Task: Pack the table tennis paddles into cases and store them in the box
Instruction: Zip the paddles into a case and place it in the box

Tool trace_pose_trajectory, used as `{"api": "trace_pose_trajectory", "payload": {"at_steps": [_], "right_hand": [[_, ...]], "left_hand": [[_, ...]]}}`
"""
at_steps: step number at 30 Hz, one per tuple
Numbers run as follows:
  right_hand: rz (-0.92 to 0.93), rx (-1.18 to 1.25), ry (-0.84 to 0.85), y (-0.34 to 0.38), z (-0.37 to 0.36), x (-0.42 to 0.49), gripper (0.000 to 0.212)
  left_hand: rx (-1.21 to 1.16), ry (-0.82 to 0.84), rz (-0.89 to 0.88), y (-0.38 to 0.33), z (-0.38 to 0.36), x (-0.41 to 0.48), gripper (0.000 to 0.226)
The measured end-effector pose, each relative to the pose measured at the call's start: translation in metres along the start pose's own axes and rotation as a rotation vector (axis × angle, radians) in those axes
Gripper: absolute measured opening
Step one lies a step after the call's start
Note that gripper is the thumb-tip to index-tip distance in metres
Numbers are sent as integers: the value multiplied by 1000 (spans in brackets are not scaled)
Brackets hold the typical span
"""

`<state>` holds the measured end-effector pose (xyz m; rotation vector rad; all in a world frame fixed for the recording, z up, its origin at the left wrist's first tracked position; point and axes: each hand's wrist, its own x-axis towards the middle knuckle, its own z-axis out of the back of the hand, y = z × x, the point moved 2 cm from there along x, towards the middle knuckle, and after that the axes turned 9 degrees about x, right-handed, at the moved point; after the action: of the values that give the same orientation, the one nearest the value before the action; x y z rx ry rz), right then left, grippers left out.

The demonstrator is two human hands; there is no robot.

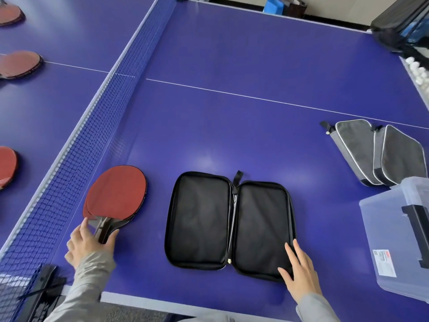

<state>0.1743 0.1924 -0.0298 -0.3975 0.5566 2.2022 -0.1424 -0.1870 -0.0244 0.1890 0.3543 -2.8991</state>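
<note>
A stack of red-faced paddles (117, 194) lies on the blue table just right of the net. My left hand (87, 242) grips their black handles from below. A black zip case (229, 225) lies flat and fully unzipped in the middle, both halves showing black lining with nothing inside. My right hand (299, 273) rests with straight fingers on the near right corner of the case. A translucent storage box (399, 238) with a black latch stands at the right edge.
The blue net (97, 126) runs diagonally on the left. Beyond it lie more red paddles (19, 63). Grey cases (380, 152) are stacked at the right, behind the box. White balls (417, 70) and a black bag (399, 22) sit at the far right.
</note>
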Motion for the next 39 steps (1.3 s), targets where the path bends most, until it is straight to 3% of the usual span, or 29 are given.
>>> {"api": "trace_pose_trajectory", "payload": {"at_steps": [3,7,12,26,32,39], "right_hand": [[-23,36,20,2,0,2,69],[-35,63,34,3,0,3,70],[-40,76,43,3,1,1,72],[-46,40,37,-2,-5,1,79],[11,-37,6,-9,-6,2,77],[96,-57,-5,-19,3,14,77]], "left_hand": [[55,154,49,4,-2,12,74],[-86,181,127,8,-6,22,58],[-20,286,135,14,-8,30,43],[-89,254,110,9,4,19,32],[-178,180,49,-37,17,-14,44],[-272,259,-26,-132,-20,-93,29]]}}
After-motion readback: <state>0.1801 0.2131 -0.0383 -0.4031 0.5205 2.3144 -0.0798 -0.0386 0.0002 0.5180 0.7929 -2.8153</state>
